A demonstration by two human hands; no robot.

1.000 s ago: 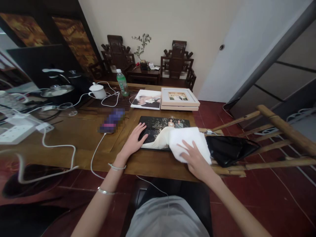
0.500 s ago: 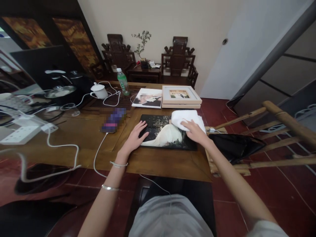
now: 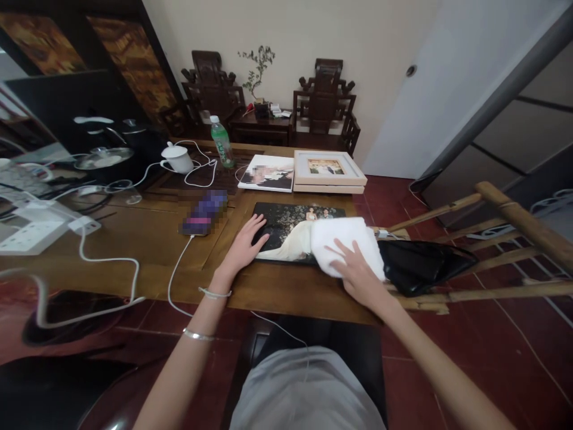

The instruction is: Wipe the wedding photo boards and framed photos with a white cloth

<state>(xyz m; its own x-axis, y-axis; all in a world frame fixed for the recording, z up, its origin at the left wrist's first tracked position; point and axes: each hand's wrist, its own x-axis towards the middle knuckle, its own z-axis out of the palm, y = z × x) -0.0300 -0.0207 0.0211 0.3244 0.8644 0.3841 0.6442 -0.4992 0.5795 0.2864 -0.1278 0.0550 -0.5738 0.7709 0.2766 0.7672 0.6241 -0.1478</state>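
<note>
Cloth (image 3: pixel 341 237) back at near corner of wedding print (image 3: pixel 286 220); we note right hand (image 3: pixel 358 278) splayed atop, left hand (image 3: pixel 244 245) flat, pinning print.

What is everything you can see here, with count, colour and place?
table: one, brown, before the person
photo print: one, dark, table's near edge
cloth: one, white, on the print's right side
phone: one, dark, left of the print
mug: one, white, table's far left
bottle: one, green, right of the mug
bag: one, black, right of the cloth
carved chairs: two, dark, by the back wall
left hand: one, bare, flat on the print
right hand: one, bare, flat on the cloth
</note>
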